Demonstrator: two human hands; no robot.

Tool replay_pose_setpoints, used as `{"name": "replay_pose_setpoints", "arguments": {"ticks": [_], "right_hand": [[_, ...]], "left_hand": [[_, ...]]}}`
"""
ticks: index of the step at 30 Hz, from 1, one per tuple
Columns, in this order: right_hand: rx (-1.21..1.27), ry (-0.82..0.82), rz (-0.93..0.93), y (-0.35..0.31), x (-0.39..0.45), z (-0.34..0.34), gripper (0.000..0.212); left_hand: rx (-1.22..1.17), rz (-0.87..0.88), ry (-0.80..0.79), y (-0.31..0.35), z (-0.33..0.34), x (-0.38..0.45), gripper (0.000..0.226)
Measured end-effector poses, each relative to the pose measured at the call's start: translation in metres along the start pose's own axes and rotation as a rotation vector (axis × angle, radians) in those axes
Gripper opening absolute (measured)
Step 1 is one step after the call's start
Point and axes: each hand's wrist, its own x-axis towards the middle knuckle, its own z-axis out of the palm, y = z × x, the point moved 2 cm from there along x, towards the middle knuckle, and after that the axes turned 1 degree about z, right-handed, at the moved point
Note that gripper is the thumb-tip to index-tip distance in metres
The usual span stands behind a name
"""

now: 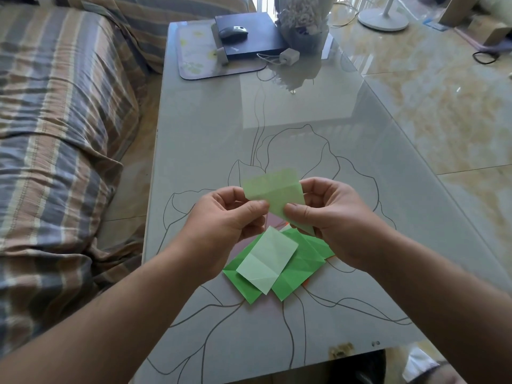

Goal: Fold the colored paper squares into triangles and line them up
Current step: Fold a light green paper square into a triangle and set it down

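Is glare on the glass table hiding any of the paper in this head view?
Head view: window glare washes the far glass tabletop, not the paper; the held pale green sheet and the bright green stack read clearly; wide-angle bending shows at the edges.

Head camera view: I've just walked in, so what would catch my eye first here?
Probably the pale green paper held up mid-frame, pinched between the left hand and the right hand. Below it, a pile of green papers lies on the glass table with its flower line drawing. At the far end, a mouse sits on a dark laptop.
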Motion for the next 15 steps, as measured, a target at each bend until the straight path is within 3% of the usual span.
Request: {"name": "replay_pose_setpoints", "arguments": {"ticks": [15], "right_hand": [[-0.054, 0.034, 0.022, -0.0059, -0.0018, -0.0018, 0.007]], "left_hand": [[0.081, -0.004, 0.0, 0.0003, -0.0026, -0.0006, 0.016]]}}
